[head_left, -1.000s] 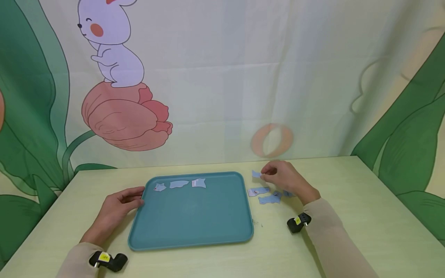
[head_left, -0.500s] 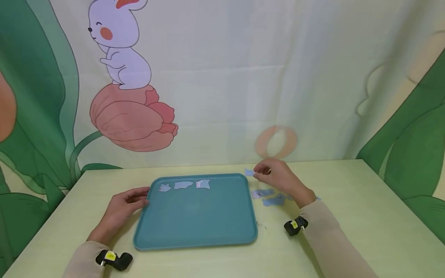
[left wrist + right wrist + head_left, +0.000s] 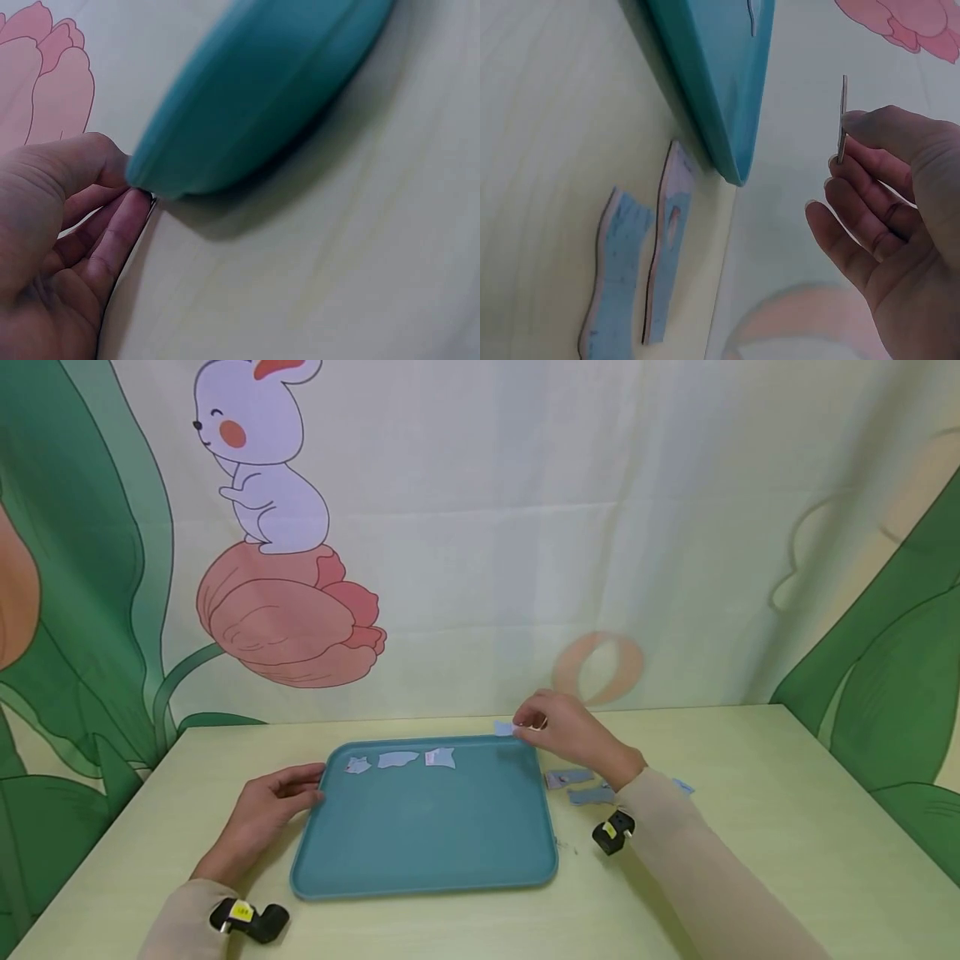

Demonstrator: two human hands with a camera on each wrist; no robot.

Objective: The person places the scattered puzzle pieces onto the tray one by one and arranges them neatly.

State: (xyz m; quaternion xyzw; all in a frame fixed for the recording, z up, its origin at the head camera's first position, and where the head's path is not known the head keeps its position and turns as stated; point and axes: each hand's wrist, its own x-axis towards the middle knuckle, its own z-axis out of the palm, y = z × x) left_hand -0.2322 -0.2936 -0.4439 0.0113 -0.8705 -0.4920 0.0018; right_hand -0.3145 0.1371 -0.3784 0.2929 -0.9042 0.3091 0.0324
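Observation:
My right hand (image 3: pixel 570 733) pinches a light-blue puzzle piece (image 3: pixel 503 728) between thumb and fingertips, over the far right corner of the teal tray (image 3: pixel 420 835). In the right wrist view the held piece shows edge-on as a thin strip, the other fingers loosely bent below it. My left hand (image 3: pixel 258 810) grips the tray's left rim; the left wrist view shows thumb and fingertips at the tray's corner. Three irregular pieces lie in a row along the tray's far side: a small jagged one (image 3: pixel 357 765), a long one (image 3: pixel 398 760) and a squarer one (image 3: pixel 440 757).
Right of the tray lie more pieces: a patterned strip (image 3: pixel 568 777), a wavy blue one (image 3: pixel 591 796) and a part-hidden one (image 3: pixel 682 786) beyond the right forearm. A printed curtain (image 3: pixel 465 568) hangs behind the table (image 3: pixel 787 827). Both wrists carry small black cameras.
My right hand has carried the pinched piece leftward, from the table beyond the tray's right side to over its far right corner. My left hand stays on the rim; the head view has shifted slightly.

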